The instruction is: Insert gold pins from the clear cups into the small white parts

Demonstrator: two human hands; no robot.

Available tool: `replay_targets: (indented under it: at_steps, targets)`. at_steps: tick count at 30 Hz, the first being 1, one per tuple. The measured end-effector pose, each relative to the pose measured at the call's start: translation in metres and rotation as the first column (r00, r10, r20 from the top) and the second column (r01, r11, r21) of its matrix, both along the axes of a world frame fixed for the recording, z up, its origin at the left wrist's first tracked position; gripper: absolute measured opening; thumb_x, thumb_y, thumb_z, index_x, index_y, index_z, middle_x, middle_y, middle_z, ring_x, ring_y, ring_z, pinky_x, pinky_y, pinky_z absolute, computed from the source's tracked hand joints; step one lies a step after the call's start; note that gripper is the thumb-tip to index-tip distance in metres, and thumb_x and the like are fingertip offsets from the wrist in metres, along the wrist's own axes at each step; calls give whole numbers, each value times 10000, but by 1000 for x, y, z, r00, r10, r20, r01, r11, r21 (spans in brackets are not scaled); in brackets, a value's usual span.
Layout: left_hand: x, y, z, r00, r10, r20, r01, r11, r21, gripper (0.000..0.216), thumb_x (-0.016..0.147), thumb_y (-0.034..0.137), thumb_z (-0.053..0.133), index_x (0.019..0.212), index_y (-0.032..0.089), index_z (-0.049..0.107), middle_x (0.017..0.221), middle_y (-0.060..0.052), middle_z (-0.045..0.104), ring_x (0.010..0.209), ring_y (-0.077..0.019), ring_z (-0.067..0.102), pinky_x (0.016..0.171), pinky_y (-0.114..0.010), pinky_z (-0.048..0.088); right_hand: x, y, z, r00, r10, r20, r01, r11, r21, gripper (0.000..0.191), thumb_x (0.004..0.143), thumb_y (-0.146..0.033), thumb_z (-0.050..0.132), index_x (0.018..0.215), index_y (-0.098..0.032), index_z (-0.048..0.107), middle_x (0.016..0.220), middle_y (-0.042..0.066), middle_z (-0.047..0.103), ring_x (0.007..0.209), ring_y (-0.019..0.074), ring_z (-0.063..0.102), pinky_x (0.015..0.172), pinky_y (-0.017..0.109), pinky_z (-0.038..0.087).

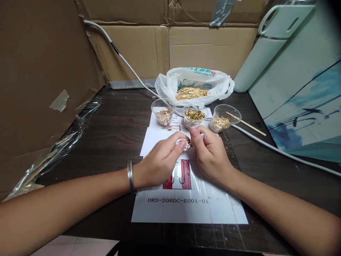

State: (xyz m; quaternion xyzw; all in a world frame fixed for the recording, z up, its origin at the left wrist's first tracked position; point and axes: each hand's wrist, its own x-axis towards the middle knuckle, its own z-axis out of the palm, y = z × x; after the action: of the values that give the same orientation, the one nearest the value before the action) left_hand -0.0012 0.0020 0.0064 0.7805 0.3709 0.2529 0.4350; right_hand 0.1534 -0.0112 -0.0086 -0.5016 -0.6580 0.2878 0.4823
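My left hand (pixel 162 158) is closed, thumb and fingers pinching a crumpled white wad (pixel 183 143) that looks like tissue, with a reddish-brown patch at its right side. Close beside it, my right hand (pixel 211 153) is also closed, its thumb pressed against the bent fingers. A small white bit (pixel 203 136) pokes out by the right fingers; what they hold is mostly hidden. Both hands are above a printed sheet (pixel 170 211) under clear film. Just beyond them stand three clear plastic cups, left (pixel 164 119), middle (pixel 194 119) and right (pixel 221 122), with small gold-coloured metal pieces inside.
Behind the cups, a white plastic bag (pixel 225 87) holds many gold-coloured pins (pixel 192 93). A wooden stick (pixel 253 128) leans out of the right cup. A white cable (pixel 282 149) crosses the dark table. A pale green bottle (pixel 262 49) stands back right; cardboard (pixel 210 46) walls the back.
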Motion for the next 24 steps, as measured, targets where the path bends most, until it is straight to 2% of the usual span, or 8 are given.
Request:
replay_targets:
  at_steps: [6,11,19,24]
  targets:
    - [0,0,2,1000,-10,-7,10,999,-35,260,973,336,284,920,173,480,857,-10,548,761,-127,481,703,-279,370,-1,1,0,998,-43,-53,45,999,30,363,928,-380,433,621,-191,387,547,-52,354,507,77,336,492,254,260]
    - [1,-1,3,999,-29,-14,29,999,-21,251,966,338,303,927,170,486,811,-3,532,741,-126,479,687,-271,377,-1,1,-1,998,-49,-40,50,998,25,361,927,-384,432,625,-193,382,544,-52,356,508,80,336,495,255,259]
    - [3,-1,0,999,-24,-22,25,999,32,230,957,309,341,864,160,489,815,-5,547,744,-122,482,689,-268,377,0,1,-2,1000,17,-7,-17,1000,-21,375,933,-408,407,631,-189,373,563,-48,363,528,79,340,505,255,268]
    - [2,0,0,1000,-3,9,3,999,32,239,959,319,334,900,157,499,828,-9,546,753,-126,477,700,-270,384,0,1,-2,999,46,-9,-46,999,-21,380,929,-392,425,616,-184,365,550,-52,337,520,77,318,499,259,251]
